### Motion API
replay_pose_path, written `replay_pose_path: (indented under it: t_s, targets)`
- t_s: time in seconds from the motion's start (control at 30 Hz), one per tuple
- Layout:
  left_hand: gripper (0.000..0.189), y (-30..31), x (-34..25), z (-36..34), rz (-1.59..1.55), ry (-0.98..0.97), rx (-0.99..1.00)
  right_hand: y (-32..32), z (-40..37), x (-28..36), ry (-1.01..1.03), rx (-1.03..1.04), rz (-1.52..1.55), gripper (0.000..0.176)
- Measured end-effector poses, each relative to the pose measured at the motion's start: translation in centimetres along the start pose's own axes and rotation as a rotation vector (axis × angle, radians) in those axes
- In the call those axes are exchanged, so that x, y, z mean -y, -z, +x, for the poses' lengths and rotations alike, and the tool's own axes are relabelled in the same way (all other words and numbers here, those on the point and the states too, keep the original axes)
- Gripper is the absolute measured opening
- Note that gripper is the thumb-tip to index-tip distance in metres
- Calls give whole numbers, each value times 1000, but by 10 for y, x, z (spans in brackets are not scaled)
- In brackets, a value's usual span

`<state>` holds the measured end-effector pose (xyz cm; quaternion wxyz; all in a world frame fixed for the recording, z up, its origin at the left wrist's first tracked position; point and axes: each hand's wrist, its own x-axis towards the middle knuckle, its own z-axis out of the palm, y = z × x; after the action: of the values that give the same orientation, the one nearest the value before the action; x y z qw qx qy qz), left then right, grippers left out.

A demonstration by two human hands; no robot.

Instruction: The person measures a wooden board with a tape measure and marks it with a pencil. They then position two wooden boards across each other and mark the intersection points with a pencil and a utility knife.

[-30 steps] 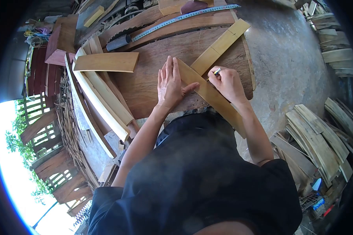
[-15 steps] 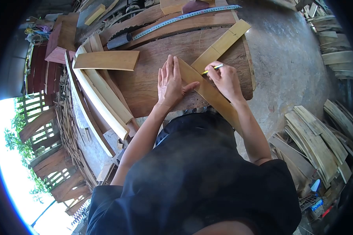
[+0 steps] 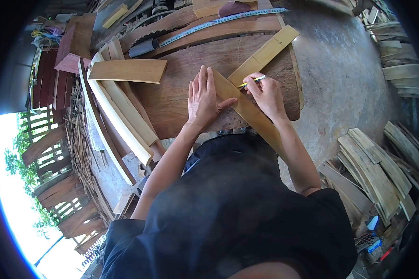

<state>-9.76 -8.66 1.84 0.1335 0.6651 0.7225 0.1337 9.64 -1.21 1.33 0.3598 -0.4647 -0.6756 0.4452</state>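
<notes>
A long flat wooden strip [image 3: 251, 113] lies slantwise over the near edge of a brown wooden board [image 3: 172, 100]. My left hand [image 3: 203, 100] rests flat by its upper end, fingers stretched out and thumb laid across the strip. My right hand [image 3: 266, 96] pinches a yellow pencil [image 3: 253, 82], its tip at the place where the strip meets a second wooden piece [image 3: 265, 53]. That second piece slants up to the right and has dark lines across it. A short, slightly curved wooden piece [image 3: 128, 71] lies at the board's left.
Along the board's far side are a handsaw [image 3: 144, 48] and an extended tape measure [image 3: 223, 20]. Curved planks [image 3: 121, 109] lean at the left. Stacks of wooden slats [image 3: 375, 172] stand on the floor at the right, beside a wire basket [image 3: 365, 241].
The pencil and my right hand have shifted very slightly left and down. My left hand stays on the strip.
</notes>
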Motion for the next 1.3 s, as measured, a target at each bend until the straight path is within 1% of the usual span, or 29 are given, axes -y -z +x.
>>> replay_pose_path:
  t_s: [0.1,0.23,0.37,0.5,0.57,0.7,0.77,0.8,0.83,0.9,0.93,1.03,1.1,1.13,1.2,1.23,1.3]
  targets:
    - [122,0,0,1,5,-10,-5,-10,6,2,-18,7,52,23]
    - [122,0,0,1,11,-17,-8,-18,15,1,47,4,-13,23]
    - [123,0,0,0,19,-1,-6,-3,7,5,57,32,-49,22]
    - [123,-4,1,1,14,-10,-21,12,-1,9,2,71,-44,23]
    - [123,-4,2,1,14,-17,-28,11,1,12,28,74,-116,23]
    - [123,-4,2,2,10,-17,-26,-10,14,5,41,40,-86,23]
    - [123,-4,3,2,4,-16,-25,-18,19,7,31,23,5,23]
    - [123,-3,2,1,6,-9,-17,-16,21,5,-2,71,-12,22]
    - [123,-3,2,1,5,-3,-8,-14,20,3,-1,73,-12,22]
    - [123,-3,1,2,5,-7,-20,-8,15,1,73,45,-58,22]
    - [124,-3,1,1,9,-12,-30,-3,11,1,74,52,-58,22]
    - [124,-2,1,1,-2,-5,-15,12,2,1,27,71,-23,22]
    - [124,-3,1,0,6,-12,-26,15,0,0,-16,122,-123,22]
    - [124,-3,2,1,15,-21,-36,15,0,1,-15,119,-123,22]
    - [122,-2,1,1,20,-24,-34,10,3,5,69,114,-159,22]
    - [120,0,0,0,20,-26,-28,8,4,5,69,114,-156,22]
    - [120,0,0,0,30,-30,-34,6,9,6,57,47,-91,23]
